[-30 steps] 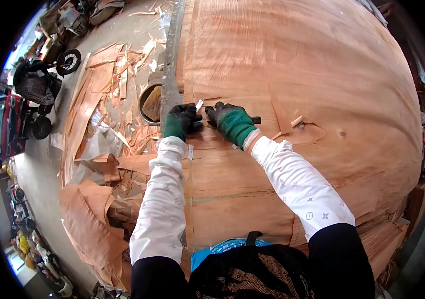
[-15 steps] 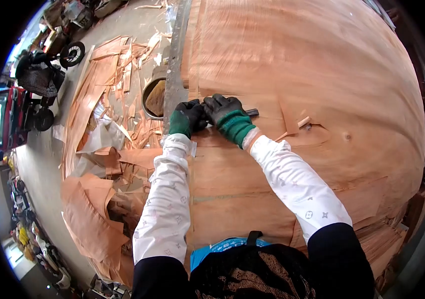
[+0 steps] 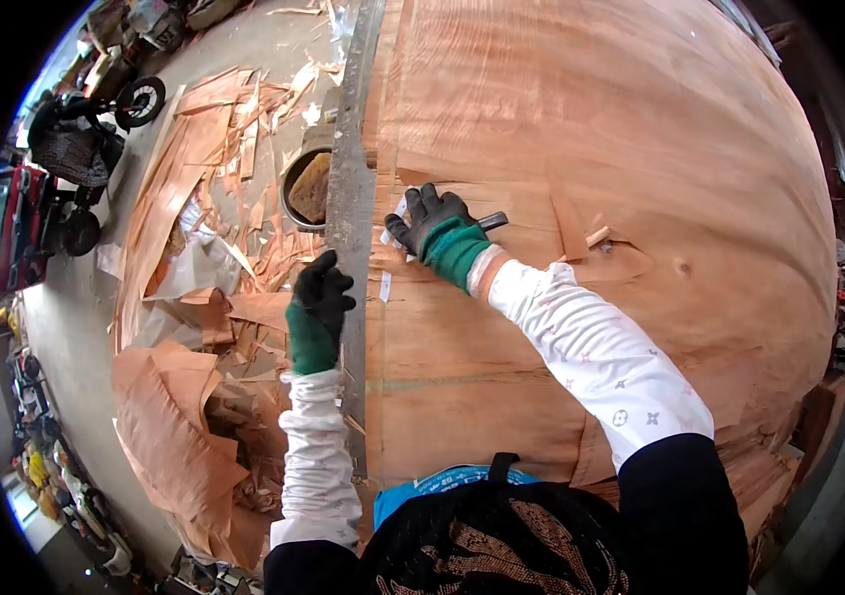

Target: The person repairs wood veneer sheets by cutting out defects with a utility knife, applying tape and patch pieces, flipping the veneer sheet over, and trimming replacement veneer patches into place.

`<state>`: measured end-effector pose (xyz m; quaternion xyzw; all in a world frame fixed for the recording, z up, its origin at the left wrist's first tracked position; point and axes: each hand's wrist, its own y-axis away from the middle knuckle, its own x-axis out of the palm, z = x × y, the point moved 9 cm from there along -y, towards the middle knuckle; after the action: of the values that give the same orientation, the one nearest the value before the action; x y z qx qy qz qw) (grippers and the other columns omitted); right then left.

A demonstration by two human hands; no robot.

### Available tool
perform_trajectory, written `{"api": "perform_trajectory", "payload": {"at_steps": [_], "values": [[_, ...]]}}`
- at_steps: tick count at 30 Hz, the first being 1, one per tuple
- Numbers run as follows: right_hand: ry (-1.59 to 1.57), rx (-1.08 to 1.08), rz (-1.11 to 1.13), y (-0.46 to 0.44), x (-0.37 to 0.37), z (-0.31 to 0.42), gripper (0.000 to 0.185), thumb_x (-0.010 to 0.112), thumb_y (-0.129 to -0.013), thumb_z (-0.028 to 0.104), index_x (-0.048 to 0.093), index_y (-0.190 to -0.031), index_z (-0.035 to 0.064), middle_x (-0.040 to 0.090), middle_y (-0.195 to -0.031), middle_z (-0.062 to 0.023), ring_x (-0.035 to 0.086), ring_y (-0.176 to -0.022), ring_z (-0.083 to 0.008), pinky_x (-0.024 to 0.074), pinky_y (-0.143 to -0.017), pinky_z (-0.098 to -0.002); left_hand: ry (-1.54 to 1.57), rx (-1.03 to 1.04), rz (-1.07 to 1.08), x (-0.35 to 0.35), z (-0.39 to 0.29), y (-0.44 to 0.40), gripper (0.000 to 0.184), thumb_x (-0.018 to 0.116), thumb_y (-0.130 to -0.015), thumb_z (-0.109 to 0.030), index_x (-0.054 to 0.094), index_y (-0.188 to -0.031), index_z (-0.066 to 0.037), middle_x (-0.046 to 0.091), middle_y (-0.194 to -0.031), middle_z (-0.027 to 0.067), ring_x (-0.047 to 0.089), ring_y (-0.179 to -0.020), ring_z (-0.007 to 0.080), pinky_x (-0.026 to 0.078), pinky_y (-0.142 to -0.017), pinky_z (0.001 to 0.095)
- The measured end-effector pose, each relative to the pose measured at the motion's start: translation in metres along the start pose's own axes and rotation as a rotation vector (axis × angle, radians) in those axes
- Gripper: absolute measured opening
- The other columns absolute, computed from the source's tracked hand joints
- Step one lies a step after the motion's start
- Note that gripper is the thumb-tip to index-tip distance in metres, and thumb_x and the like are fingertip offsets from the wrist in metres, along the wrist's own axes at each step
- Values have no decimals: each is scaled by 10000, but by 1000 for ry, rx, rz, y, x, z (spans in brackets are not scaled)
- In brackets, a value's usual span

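Note:
My right hand (image 3: 434, 226), in a black and green glove, rests on a broad sheet of reddish wood veneer (image 3: 581, 129). Its thumb and fingertips are at a white paper-like strip (image 3: 401, 206) lying near the sheet's left edge. From the outer side of this hand sticks a dark tool handle (image 3: 493, 220); its other end is hidden under the palm. Off to the left, my left hand (image 3: 321, 297) hovers around the table's edge, fingers loosely bent and apart, holding nothing visible. Another small white strip (image 3: 385, 287) lies on the veneer between the hands.
A grey table edge (image 3: 351, 149) runs along the sheet's left side. Beyond it stand a round container (image 3: 293, 188) with a brown lump inside and piles of veneer scraps (image 3: 169, 416). A small wood piece (image 3: 598, 236) lies on the sheet. Parked vehicles (image 3: 75, 169) stand further left.
My left hand has drawn away from my right hand, moving left and towards me. My right hand stays near the same spot, its fingers more spread, and the white strip beside it now shows.

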<state>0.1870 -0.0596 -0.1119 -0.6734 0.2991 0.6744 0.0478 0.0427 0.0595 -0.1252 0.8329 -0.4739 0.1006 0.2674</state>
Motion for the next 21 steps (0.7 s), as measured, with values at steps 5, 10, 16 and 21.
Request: {"api": "perform_trajectory", "payload": {"at_steps": [5,10,16,21], "values": [[-27,-57,-200,3,1,17,387,489,-903,265,520,-1289,254,485,-1335,-152,494,-1181,-296,444,-854,-403,-893,478,-80,57,-32,20,326,521,-870,83,578,-1184,16,585,-1194,138,577,-1065,200,471,-899,285],[-51,-11,-61,-1,-19,1,379,473,-921,278,521,-1296,296,448,-1402,-85,460,-1257,-251,446,-908,-406,-1151,646,-120,67,-34,32,284,579,-874,-19,616,-1156,-37,586,-1217,166,565,-1129,290,449,-951,352],[-152,149,-26,-9,-28,-54,423,630,-829,169,585,-1236,277,490,-1375,-22,475,-1249,-207,447,-941,-349,-1242,601,-244,49,-42,45,271,620,-848,-81,645,-1116,-50,580,-1210,225,580,-1094,361,467,-928,395],[-315,133,-110,-10,-24,-64,383,636,-821,139,598,-1196,204,571,-1262,-32,527,-1172,-243,476,-892,-376,-1160,634,-387,0,-51,56,283,638,-862,-90,629,-1143,-59,540,-1289,175,508,-1214,300,407,-1005,374]]}}
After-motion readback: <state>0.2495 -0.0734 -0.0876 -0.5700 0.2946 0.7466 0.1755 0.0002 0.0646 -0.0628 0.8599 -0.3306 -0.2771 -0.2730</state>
